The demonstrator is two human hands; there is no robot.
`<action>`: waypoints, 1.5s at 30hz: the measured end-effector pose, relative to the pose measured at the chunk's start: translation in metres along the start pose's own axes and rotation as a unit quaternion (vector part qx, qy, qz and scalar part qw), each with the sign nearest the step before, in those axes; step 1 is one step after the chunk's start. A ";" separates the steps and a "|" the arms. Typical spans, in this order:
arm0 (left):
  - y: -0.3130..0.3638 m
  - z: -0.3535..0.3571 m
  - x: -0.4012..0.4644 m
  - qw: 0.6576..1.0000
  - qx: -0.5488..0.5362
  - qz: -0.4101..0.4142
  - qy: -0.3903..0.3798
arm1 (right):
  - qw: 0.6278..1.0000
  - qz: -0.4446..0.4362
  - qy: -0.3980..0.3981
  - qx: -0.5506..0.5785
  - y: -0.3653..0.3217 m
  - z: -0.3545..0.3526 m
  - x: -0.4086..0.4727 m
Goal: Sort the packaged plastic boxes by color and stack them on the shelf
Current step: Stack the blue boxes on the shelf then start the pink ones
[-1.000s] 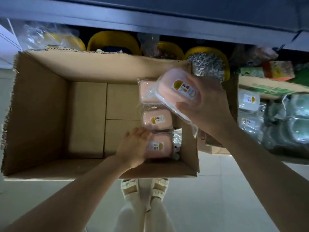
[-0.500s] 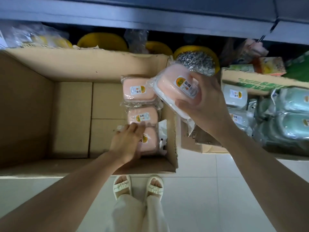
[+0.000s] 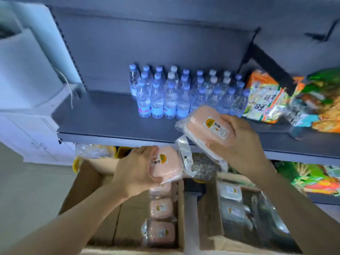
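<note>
Head view | left hand (image 3: 135,173) holds pink box (image 3: 165,165) | right hand (image 3: 242,144) holds second pink box (image 3: 207,126)

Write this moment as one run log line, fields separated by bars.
left hand: holds pink box above carton | right hand: holds second pink box at shelf edge | shelved: none yet

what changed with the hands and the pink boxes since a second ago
The left hand, which was reaching into the cardboard carton, has gripped a wrapped pink plastic box and lifted it out. The right hand has kept its grip on its own wrapped pink box, now raised toward the grey metal shelf.
</note>
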State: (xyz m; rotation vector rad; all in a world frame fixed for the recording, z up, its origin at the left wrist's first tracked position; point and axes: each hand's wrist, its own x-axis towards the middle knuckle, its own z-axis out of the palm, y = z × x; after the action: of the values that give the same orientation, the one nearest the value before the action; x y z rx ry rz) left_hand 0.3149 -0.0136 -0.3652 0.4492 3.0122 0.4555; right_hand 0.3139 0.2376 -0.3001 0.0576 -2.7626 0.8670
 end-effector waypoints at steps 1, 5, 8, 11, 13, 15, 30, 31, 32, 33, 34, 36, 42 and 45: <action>0.005 -0.023 0.003 1.000 -0.001 0.004 0.021 | 1.000 -0.011 0.011 -0.005 -0.013 -0.016 0.008; 0.022 -0.106 0.017 0.996 0.001 0.036 0.081 | 0.997 -0.036 0.063 -0.017 -0.062 -0.071 0.034; 0.027 -0.162 0.028 0.991 0.019 0.063 0.113 | 0.993 -0.053 0.101 -0.026 -0.090 -0.103 0.052; 0.029 -0.212 0.042 0.988 0.025 0.076 0.135 | 0.989 -0.050 0.133 -0.043 -0.113 -0.133 0.070; 0.030 -0.243 0.054 0.985 0.016 0.087 0.151 | 0.985 -0.052 0.156 -0.046 -0.126 -0.152 0.083; 0.032 -0.271 0.068 0.982 0.013 0.101 0.161 | 0.981 -0.055 0.180 -0.048 -0.134 -0.167 0.095; 0.032 -0.332 0.249 0.992 0.007 0.081 0.100 | 0.981 -0.076 0.178 -0.033 -0.123 -0.202 0.235; 0.033 -0.331 0.262 0.993 -0.003 0.078 0.094 | 0.982 -0.080 0.171 -0.031 -0.118 -0.203 0.249; 0.034 -0.329 0.274 0.994 -0.014 0.073 0.085 | 0.983 -0.085 0.162 -0.028 -0.112 -0.203 0.263; 0.035 -0.327 0.285 0.994 -0.026 0.068 0.078 | 0.984 -0.090 0.153 -0.026 -0.107 -0.203 0.277; 0.036 -0.325 0.295 0.995 -0.041 0.063 0.071 | 0.985 -0.094 0.143 -0.023 -0.102 -0.202 0.290; 0.038 -0.323 0.312 0.994 -0.073 0.050 0.066 | 0.987 -0.101 0.126 -0.015 -0.094 -0.199 0.314; 0.028 -0.312 0.330 0.982 -0.150 0.024 0.115 | 0.986 -0.149 0.069 0.028 -0.096 -0.184 0.363; 0.019 -0.307 0.320 0.966 -0.180 -0.027 0.184 | 0.981 -0.181 0.032 0.062 -0.113 -0.172 0.373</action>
State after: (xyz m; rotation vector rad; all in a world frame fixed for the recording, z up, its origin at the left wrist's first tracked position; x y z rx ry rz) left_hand -0.0180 0.0116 -0.0724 0.2796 3.1585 1.1738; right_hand 0.0027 0.2557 -0.0099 0.5257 -2.5193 0.9164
